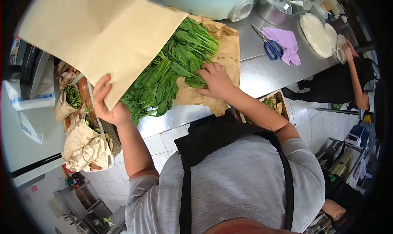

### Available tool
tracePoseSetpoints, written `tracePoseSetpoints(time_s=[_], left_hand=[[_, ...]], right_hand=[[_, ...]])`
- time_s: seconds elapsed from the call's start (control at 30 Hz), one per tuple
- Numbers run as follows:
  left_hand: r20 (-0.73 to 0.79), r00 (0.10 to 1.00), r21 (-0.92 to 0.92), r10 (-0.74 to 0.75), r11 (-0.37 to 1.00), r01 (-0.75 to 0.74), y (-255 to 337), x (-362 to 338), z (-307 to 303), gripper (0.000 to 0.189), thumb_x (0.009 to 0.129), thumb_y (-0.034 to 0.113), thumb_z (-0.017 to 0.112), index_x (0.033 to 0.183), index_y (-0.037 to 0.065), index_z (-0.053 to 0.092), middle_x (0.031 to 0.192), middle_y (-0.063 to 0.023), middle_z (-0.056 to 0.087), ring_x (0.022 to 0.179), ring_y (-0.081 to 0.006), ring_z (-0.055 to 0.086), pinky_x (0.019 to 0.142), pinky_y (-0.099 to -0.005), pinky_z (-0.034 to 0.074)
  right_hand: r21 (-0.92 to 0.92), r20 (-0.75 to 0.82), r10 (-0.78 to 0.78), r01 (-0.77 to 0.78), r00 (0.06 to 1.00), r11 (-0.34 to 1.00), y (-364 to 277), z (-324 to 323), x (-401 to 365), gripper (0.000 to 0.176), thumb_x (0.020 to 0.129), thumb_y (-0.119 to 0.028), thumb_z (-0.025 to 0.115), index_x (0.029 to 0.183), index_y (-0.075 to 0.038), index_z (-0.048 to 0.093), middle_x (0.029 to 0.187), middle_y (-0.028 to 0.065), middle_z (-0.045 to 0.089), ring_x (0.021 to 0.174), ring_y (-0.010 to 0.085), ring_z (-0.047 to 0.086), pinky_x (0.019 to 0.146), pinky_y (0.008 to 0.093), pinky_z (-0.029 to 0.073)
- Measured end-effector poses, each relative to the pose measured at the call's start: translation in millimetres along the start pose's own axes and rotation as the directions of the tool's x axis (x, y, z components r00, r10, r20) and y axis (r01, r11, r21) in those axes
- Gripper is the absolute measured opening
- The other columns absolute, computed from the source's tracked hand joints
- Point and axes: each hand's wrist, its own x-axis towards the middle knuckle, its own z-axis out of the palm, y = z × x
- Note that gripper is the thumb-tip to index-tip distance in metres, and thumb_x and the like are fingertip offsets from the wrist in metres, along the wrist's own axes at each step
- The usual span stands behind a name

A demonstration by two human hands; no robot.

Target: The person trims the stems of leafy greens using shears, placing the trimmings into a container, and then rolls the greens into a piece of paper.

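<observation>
My left hand (109, 101) grips the lower edge of a large sheet of brown paper (102, 33), which is raised and hides part of what lies behind it. My right hand (215, 80) rests at the right side of a pile of leafy greens (166, 70), its fingers bent onto a few leaves; whether they grip any is hard to tell. The greens lie on a second, crumpled and damp-spotted brown paper (231, 49) on the steel counter (256, 76).
Blue-handled scissors (272, 49) touch a purple cloth (286, 41). Beyond are a metal pot (272, 13), white flat rounds (315, 35) and a co-worker's arm (356, 78). A large pale tub (196, 0) stands behind; a crate with paper-wrapped bundles (86, 146) is at left.
</observation>
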Motion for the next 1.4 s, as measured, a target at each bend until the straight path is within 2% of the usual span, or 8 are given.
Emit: tracePoseSetpoints(time_s=[0.03,0.23,0.47,0.57,0.87,1.03,1.17,1.4], left_hand=[[-0.017,0.998,0.016,-0.063,0.998,0.063,-3.0,-10.7,-6.3,0.014,0.073,-0.007,0.044,0.084,-0.002,0.052,0.097,-0.0225,0.054,0.09,-0.027,0.054,0.082,-0.0364,0.043],[-0.03,0.958,0.102,-0.286,0.952,0.287,-8.4,-52.9,-40.3,0.008,0.074,-0.007,0.046,0.079,-0.003,0.05,0.095,-0.0204,0.055,0.088,-0.0241,0.055,0.08,-0.033,0.043],[-0.021,0.904,-0.098,-0.427,0.901,0.423,-18.0,-73.2,-61.3,0.003,0.077,-0.004,0.048,0.08,-0.003,0.049,0.095,-0.0186,0.055,0.088,-0.0229,0.054,0.081,-0.0335,0.043],[-0.017,0.884,-0.138,-0.467,0.877,0.461,-23.8,-77.9,-66.4,0.002,0.079,-0.002,0.048,0.081,-0.003,0.049,0.095,-0.0185,0.055,0.089,-0.0227,0.054,0.082,-0.0335,0.042],[0.015,0.862,-0.163,-0.506,0.85,0.501,-31.5,-77.7,-83.1,0.003,0.078,-0.001,0.047,0.081,-0.003,0.049,0.093,-0.0193,0.056,0.089,-0.0229,0.054,0.081,-0.0333,0.042],[-0.011,0.886,-0.177,-0.464,0.873,0.455,-30.2,-73.6,-87.5,0.006,0.077,0.002,0.047,0.08,-0.003,0.049,0.092,-0.0203,0.056,0.086,-0.0231,0.054,0.08,-0.0336,0.043],[-0.038,0.914,-0.243,-0.403,0.891,0.383,-22.7,-66.2,-88.9,0.006,0.076,0.003,0.048,0.078,-0.002,0.049,0.091,-0.022,0.056,0.083,-0.0236,0.055,0.078,-0.0334,0.043],[-0.037,0.984,-0.2,-0.177,0.966,0.166,4.3,-31.5,-57.0,0.009,0.076,0.008,0.049,0.075,0.0,0.047,0.091,-0.0228,0.055,0.085,-0.0268,0.055,0.077,-0.0361,0.044]], right_hand=[[-0.059,0.083,0.005,0.0,0.997,0.998,-2.5,1.7,3.0,0.072,0.054,-0.035,0.071,0.117,-0.013,0.044,0.115,0.0128,0.038,0.11,0.0315,0.032,0.09,0.046,0.028],[-0.204,0.03,-0.017,0.023,0.999,0.979,19.5,5.9,26.5,0.087,0.051,-0.038,0.074,0.126,-0.018,0.033,0.129,0.017,0.026,0.121,0.0377,0.02,0.096,0.0512,0.019],[-0.433,-0.004,0.2,-0.182,0.98,0.883,29.0,3.7,56.9,0.11,0.048,-0.039,0.076,0.134,-0.018,0.011,0.13,0.0248,0.021,0.119,0.042,0.022,0.096,0.0535,0.018],[-0.474,0.133,0.316,-0.22,0.939,0.853,24.8,3.8,73.5,0.115,0.049,-0.037,0.076,0.135,-0.019,0.002,0.129,0.0271,0.021,0.117,0.043,0.026,0.096,0.0509,0.022],[-0.259,0.29,0.548,-0.487,0.785,0.834,41.9,6.5,102.8,0.109,0.054,-0.024,0.073,0.135,-0.015,0.001,0.113,0.0227,0.046,0.098,0.0325,0.05,0.08,0.0354,0.044],[0.276,0.21,0.355,-0.404,0.911,0.872,71.2,-2.9,98.6,0.068,0.06,-0.014,0.065,0.121,-0.007,0.035,0.082,0.0111,0.059,0.077,0.021,0.057,0.07,0.0306,0.045],[0.643,0.19,0.238,-0.304,0.953,0.703,98.0,-13.1,87.3,0.039,0.061,-0.009,0.062,0.098,-0.001,0.052,0.082,0.0055,0.058,0.076,0.0125,0.053,0.069,0.026,0.043],[0.821,0.132,0.346,-0.298,0.929,0.487,71.7,-102.8,50.6,0.043,0.062,-0.006,0.061,0.103,-0.001,0.05,0.088,0.0035,0.057,0.078,0.0113,0.052,0.071,0.0247,0.043]])
